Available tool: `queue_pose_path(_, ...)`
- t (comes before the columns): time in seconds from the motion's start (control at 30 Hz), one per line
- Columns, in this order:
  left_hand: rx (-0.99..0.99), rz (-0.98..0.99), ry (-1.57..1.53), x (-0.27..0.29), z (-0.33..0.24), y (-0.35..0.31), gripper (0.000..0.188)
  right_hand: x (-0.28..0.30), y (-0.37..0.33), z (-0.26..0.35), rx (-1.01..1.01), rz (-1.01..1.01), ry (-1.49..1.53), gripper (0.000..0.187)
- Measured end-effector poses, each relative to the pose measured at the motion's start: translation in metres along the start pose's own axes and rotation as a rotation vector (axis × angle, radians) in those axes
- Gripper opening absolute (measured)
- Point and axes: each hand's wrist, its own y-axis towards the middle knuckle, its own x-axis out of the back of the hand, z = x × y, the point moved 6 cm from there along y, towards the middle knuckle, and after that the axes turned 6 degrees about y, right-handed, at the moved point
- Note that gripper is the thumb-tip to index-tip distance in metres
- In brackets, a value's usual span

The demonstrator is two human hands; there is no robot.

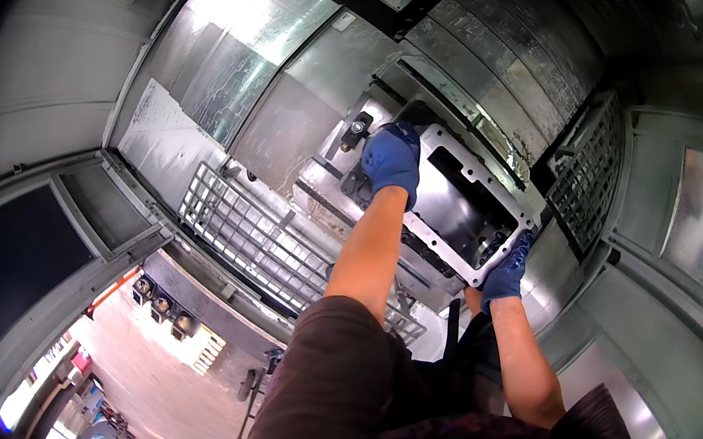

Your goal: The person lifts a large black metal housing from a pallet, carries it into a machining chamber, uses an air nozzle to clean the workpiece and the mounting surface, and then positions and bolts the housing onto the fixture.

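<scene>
A silvery cast metal housing (441, 208), with a flat flange full of bolt holes around a dark opening, lies tilted on a fixture inside a machine enclosure. My left hand (393, 161), in a blue glove, is closed at the housing's far left corner; its fingertips are partly hidden. At the near right corner, my right hand (508, 274), also blue-gloved, has its fingers curled over the flange's edge. Just beyond the left hand is a small dark clamp-like fitting (356, 132) on the fixture.
Metal grating (242, 234) runs along the left of the fixture, and another grate (585, 175) stands to the right. Ribbed metal covers (499, 58) rise behind. An enclosure door with a dark window (21, 241) is at left; workshop floor (158, 369) shows beyond it.
</scene>
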Motion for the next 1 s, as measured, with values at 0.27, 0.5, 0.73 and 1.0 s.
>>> queue_pose_path(0.27, -0.156, -0.076, -0.074, 0.005, -0.008, -0.014, 0.039, 0.013, -0.006, 0.01, 0.227, -0.106, -0.17, 0.052)
queue_pose_path(0.5, -0.102, 0.066, 0.032, 0.006, -0.012, -0.008, 0.045, 0.051, 0.014, -0.015, 0.294, -0.132, -0.221, 0.04)
queue_pose_path(0.73, -0.136, 0.051, 0.083, -0.002, -0.015, -0.005, 0.049, 0.072, 0.046, -0.031, 0.339, -0.004, -0.108, 0.035)
queue_pose_path(1.0, -0.145, 0.014, 0.063, 0.006, -0.013, -0.007, 0.049, 0.049, 0.027, -0.021, 0.188, -0.092, -0.092, 0.037)
